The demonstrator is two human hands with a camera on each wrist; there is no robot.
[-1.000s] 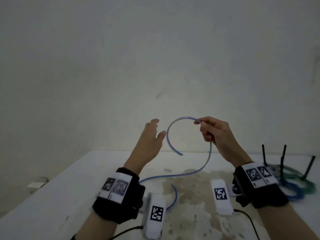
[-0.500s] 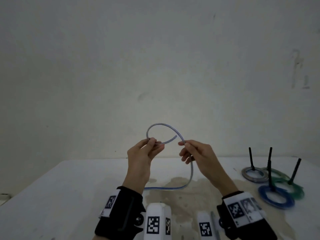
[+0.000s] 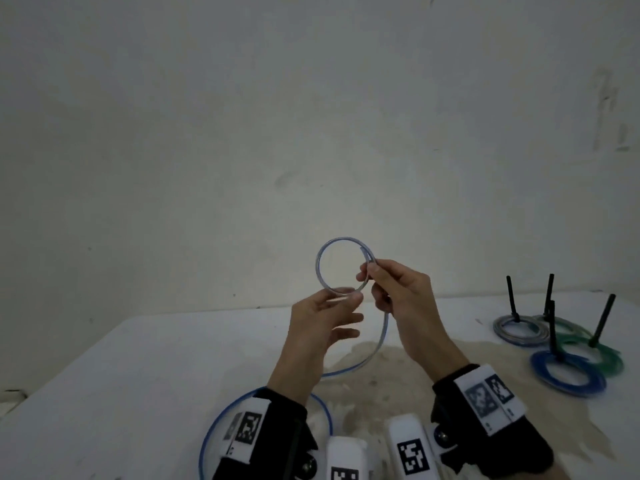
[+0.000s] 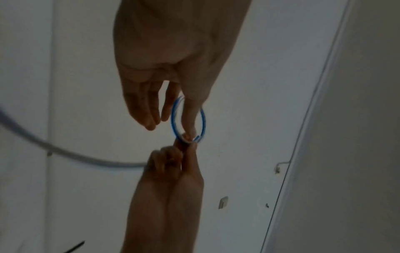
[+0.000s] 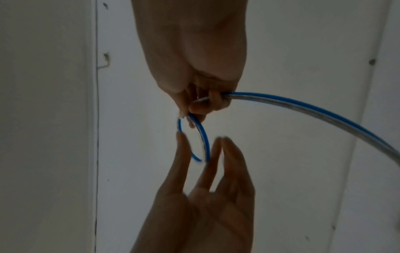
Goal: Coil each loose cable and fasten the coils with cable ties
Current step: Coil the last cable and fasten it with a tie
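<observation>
**One loop made, the rest of the cable trailing**

I hold both hands up above the white table (image 3: 104,393), in front of the wall. My right hand (image 3: 403,303) pinches the blue-striped cable (image 3: 320,261) where its free end crosses the strand, closing a small round loop. My left hand (image 3: 322,327) sits just below, fingers loosely extended, fingertips at the bottom of the loop. From my right hand the cable drops to the table, curving towards the near edge under my left wrist. Towards the right edge stand black pegs (image 3: 550,327) with coils lying around them: a grey coil (image 3: 519,330), a green coil (image 3: 602,358) and a blue coil (image 3: 568,374).
</observation>
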